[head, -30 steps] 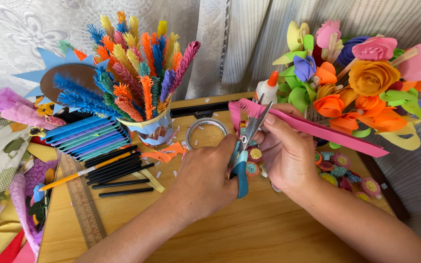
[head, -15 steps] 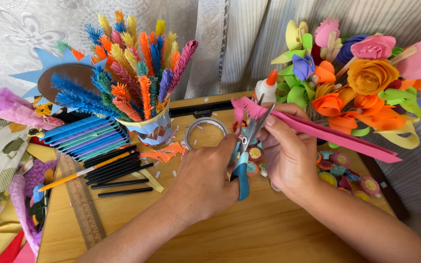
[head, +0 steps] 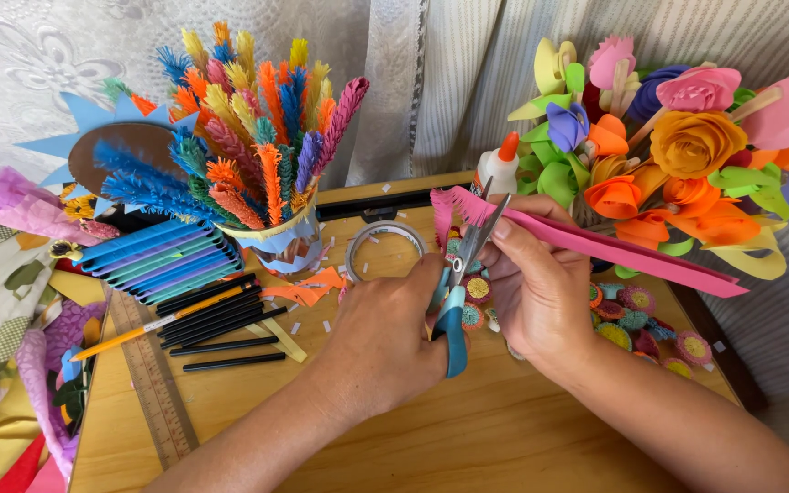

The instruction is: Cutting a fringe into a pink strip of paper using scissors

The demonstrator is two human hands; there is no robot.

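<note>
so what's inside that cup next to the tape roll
The cup holds a dense bunch of fringed paper sticks standing upright and fanning out: blue, orange, yellow, pink, green, purple. Their lower ends and the cup's bottom are hidden by its wall. The tape roll lies just right of it.

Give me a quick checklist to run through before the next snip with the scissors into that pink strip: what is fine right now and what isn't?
1. Scissors gripped by the left hand: ok.
2. Pink paper strip held by the right hand: ok.
3. Blades open and set at the strip's fringed end: ok.
4. Right fingertips away from the blades: not ok, they sit very close.
5. Glue bottle upright behind the cut: ok.
6. Tape roll out of the scissors' path: ok.
</note>
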